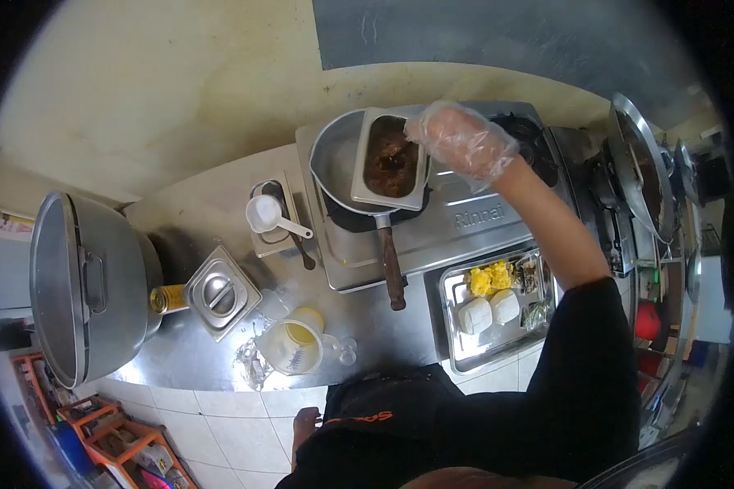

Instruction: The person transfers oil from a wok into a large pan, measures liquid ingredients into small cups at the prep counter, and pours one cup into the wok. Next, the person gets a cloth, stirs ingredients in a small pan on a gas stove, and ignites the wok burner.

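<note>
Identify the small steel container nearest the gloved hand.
The open container over the saucepan, dark brown inside, beside the right hand; the lidded container and scoop-topped container sit farther left on the counter.

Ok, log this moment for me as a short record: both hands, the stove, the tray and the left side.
right hand: in a clear plastic glove, fingers at the rim of a metal container; grip unclear
left hand: low beside the body, partly hidden
container contents: dark brown food
stove: saucepan under the container, wooden handle toward the person
tray: yellow pieces, two white blocks
left side: plastic jug, lidded container, large pot
</note>
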A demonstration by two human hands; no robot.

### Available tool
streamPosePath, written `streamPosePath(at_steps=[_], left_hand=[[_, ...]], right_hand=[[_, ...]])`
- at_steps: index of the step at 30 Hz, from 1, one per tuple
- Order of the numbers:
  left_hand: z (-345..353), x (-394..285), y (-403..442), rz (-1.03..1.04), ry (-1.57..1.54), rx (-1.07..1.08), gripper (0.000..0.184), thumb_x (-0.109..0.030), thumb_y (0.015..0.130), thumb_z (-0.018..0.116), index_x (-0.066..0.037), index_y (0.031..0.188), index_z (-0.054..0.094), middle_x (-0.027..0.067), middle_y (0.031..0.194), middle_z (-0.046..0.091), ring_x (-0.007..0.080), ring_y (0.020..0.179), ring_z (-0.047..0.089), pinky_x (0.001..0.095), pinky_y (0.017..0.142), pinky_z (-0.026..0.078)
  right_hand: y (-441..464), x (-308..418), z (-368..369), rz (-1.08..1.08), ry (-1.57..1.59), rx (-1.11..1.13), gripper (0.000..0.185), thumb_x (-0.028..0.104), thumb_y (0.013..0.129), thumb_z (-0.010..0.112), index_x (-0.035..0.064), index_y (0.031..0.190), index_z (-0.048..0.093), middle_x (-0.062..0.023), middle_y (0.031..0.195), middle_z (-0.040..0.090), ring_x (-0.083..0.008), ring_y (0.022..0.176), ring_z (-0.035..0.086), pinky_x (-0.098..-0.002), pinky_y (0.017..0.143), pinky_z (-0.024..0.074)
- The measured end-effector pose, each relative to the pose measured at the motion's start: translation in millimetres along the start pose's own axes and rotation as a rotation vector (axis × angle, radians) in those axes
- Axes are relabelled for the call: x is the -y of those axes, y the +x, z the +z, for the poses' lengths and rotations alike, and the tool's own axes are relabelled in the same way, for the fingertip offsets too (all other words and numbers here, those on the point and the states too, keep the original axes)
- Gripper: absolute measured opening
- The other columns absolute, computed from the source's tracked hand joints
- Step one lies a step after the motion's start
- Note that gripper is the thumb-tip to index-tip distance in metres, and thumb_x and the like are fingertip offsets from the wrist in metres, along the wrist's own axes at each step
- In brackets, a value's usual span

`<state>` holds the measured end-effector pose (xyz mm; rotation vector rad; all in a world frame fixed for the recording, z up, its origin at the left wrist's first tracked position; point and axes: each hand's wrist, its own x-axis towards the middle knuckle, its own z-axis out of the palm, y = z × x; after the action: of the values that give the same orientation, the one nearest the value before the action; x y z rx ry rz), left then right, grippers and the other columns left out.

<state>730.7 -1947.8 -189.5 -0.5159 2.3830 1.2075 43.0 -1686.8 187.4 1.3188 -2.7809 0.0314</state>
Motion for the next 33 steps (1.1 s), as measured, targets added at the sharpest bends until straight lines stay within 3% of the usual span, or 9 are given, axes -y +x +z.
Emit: streamPosePath(at_steps=[4,6,8,18,21,23,27,29,33], left_hand=[[31,53,4,-0.023,-0.143,0.082,0.034,-0.009,0.076,0.071,-0.005,0.108,0.06,0.017,0.105,0.061,0.0267,0.087,0.067,0.0351,0.073,0.06],[17,27,6,-0.142,-0.304,0.081,0.031,-0.012,0.079,0.07,-0.005,0.108,0.06,0.0174,0.105,0.061,0.0272,0.086,0.067,0.0355,0.073,0.06],[0,-16,-1,0.126,0.027,-0.034,0.027,-0.018,0.085,0.067,-0.004,0.108,0.06,0.0171,0.106,0.061,0.0266,0.087,0.067,0.0353,0.074,0.06],[14,9,-11,-0.106,-0.353,-0.088,0.026,-0.02,0.084,0.07,-0.004,0.104,0.063,0.015,0.1,0.063,0.0254,0.089,0.067,0.0352,0.071,0.06],[-1,-27,-12,0.178,0.003,-0.139,0.021,-0.019,0.086,0.069,-0.004,0.1,0.065,0.0143,0.101,0.063,0.0235,0.09,0.067,0.0346,0.07,0.06],[14,-8,-10,-0.366,-0.471,-0.152,0.017,-0.016,0.088,0.066,-0.002,0.097,0.067,0.0146,0.101,0.064,0.0219,0.088,0.067,0.0343,0.07,0.06],[30,29,-8,-0.327,-0.669,-0.124,0.017,-0.014,0.089,0.064,-0.001,0.099,0.067,0.0147,0.1,0.065,0.0208,0.085,0.067,0.0333,0.07,0.06],[18,12,-12,0.111,-0.048,-0.141,0.018,-0.014,0.09,0.062,0.001,0.1,0.067,0.0131,0.095,0.067,0.0202,0.084,0.067,0.0319,0.068,0.059],[2,-37,-10,-0.207,-0.524,-0.224,0.018,-0.014,0.089,0.063,0.001,0.098,0.068,0.0126,0.093,0.069,0.0205,0.08,0.068,0.0314,0.067,0.058]], right_hand=[[-3,-14,3,-0.049,0.34,-0.192,0.017,0.018,0.092,0.057,0.0038,0.097,0.065,-0.0169,0.085,0.065,-0.0294,0.084,0.065,-0.038,0.077,0.0533],[3,-5,14,-0.105,-0.101,-0.094,0.016,0.017,0.091,0.057,0.0042,0.097,0.065,-0.0155,0.085,0.066,-0.0296,0.082,0.066,-0.0376,0.075,0.0533],[3,-17,14,-0.119,0.007,-0.161,0.016,0.016,0.091,0.057,0.0044,0.098,0.066,-0.0154,0.085,0.066,-0.0301,0.081,0.066,-0.038,0.075,0.0538],[5,-11,23,-0.066,-0.1,-0.148,0.016,0.016,0.089,0.057,0.0054,0.098,0.066,-0.0166,0.087,0.066,-0.0327,0.081,0.065,-0.0399,0.072,0.0535],[5,-11,13,0.003,0.025,-0.118,0.016,0.015,0.089,0.057,0.0059,0.098,0.067,-0.0166,0.089,0.065,-0.0334,0.081,0.065,-0.0404,0.073,0.054],[-1,-14,23,-0.084,0.033,-0.212,0.016,0.015,0.088,0.057,0.006,0.098,0.067,-0.0166,0.088,0.065,-0.0334,0.081,0.065,-0.0405,0.074,0.0538],[5,-5,11,-0.117,-0.117,-0.133,0.016,0.015,0.087,0.058,0.0076,0.098,0.068,-0.0172,0.086,0.065,-0.0343,0.084,0.064,-0.041,0.079,0.0526],[1,-6,28,-0.134,-0.086,-0.164,0.017,0.016,0.088,0.057,0.0076,0.097,0.067,-0.0176,0.085,0.065,-0.0349,0.084,0.064,-0.0413,0.079,0.0524],[4,1,28,-0.003,0.116,-0.171,0.019,0.018,0.09,0.054,0.0063,0.097,0.067,-0.0186,0.084,0.065,-0.036,0.083,0.064,-0.0421,0.078,0.0528]])
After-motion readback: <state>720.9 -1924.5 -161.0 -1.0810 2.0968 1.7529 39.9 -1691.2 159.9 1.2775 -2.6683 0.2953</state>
